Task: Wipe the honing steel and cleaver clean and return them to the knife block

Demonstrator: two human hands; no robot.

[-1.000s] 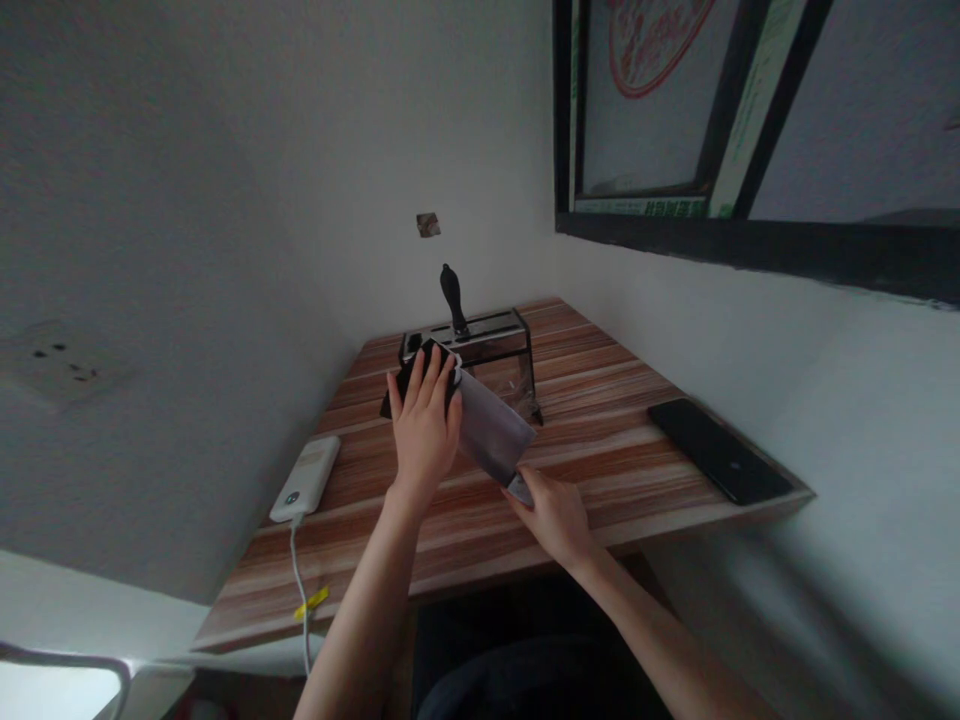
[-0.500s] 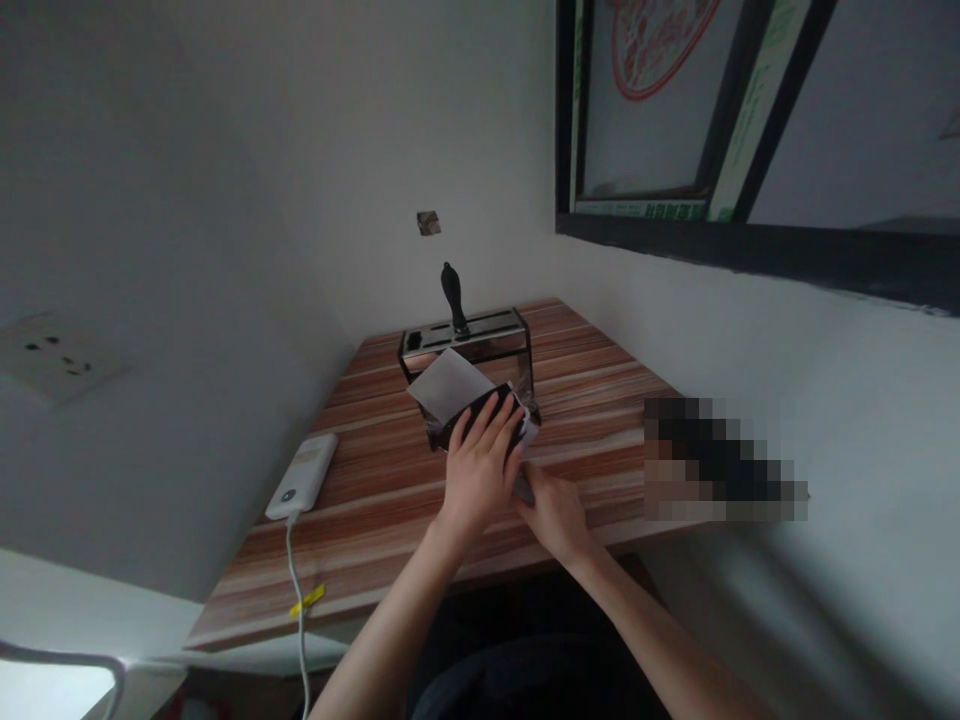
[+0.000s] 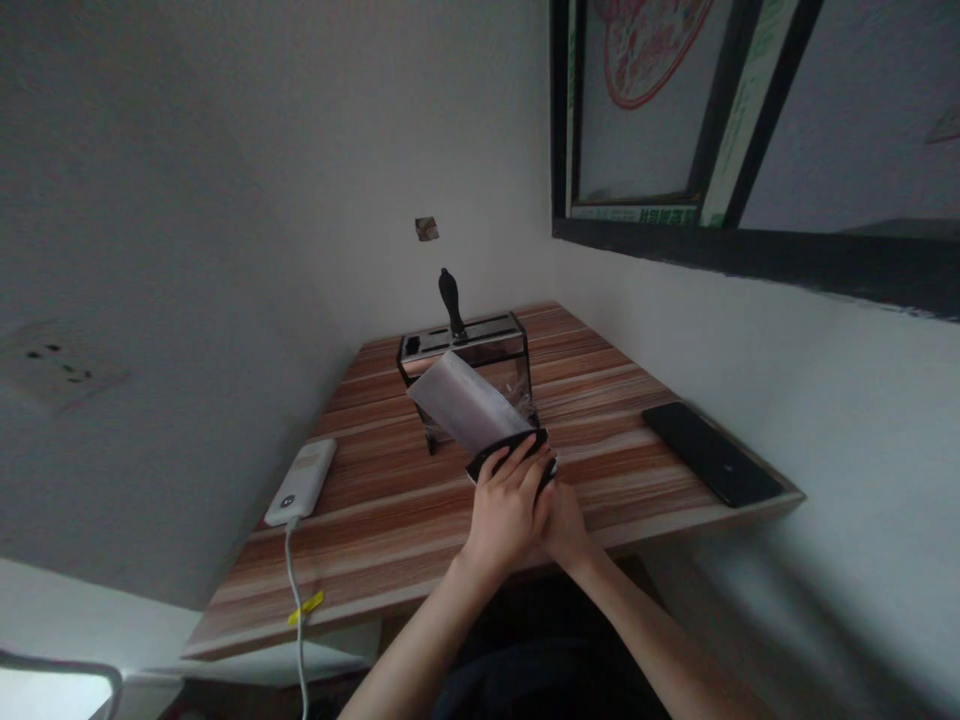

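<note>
Left hand clasps black cloth over cleaver; right hand, fingers hidden, grips obscured handle.

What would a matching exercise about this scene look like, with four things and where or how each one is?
1. Cleaver
2. Dark cloth
3. White power bank
4. Black phone

A. Lying by the right side of the table
B. Under the left hand
C. Cable at its near end
D. Slanting, grey blade bare

Pairs: 1-D, 2-B, 3-C, 4-A
</note>
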